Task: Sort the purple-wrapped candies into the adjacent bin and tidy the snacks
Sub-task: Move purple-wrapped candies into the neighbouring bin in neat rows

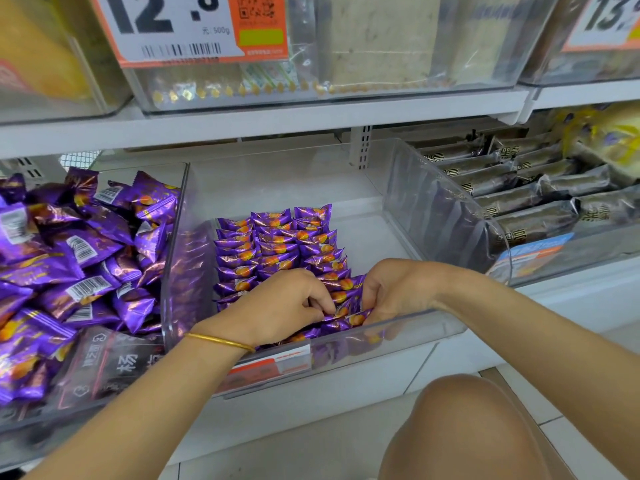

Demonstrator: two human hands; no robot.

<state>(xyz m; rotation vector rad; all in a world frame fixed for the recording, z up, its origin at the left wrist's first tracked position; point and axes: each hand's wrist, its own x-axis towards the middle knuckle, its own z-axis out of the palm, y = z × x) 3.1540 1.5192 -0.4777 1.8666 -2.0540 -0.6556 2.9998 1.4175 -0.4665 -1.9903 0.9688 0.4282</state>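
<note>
Crosswise, purple candies (273, 244), long axes left-right.

Noted left hand (287, 303) and right hand (398, 289) gripping purple-wrapped candies (346, 299) at front edge of clear bin (415, 336); loose heap (79, 258) in adjacent bin (27, 434).

Price tag (173, 26), upper shelf bin front: "12.8" with its top cropped, small "元 500g", a barcode, and a QR code on an orange panel. Second price tag (606, 19), top right corner: "13.", cut off. Dark label (114, 365), front of the lower left bin: "杨". Purple-wrapped candies (83, 251) in that bin: barcodes, digits illegible. Dark-wrapped bars (519, 199), right bin: gold characters, the first "黑".
</note>
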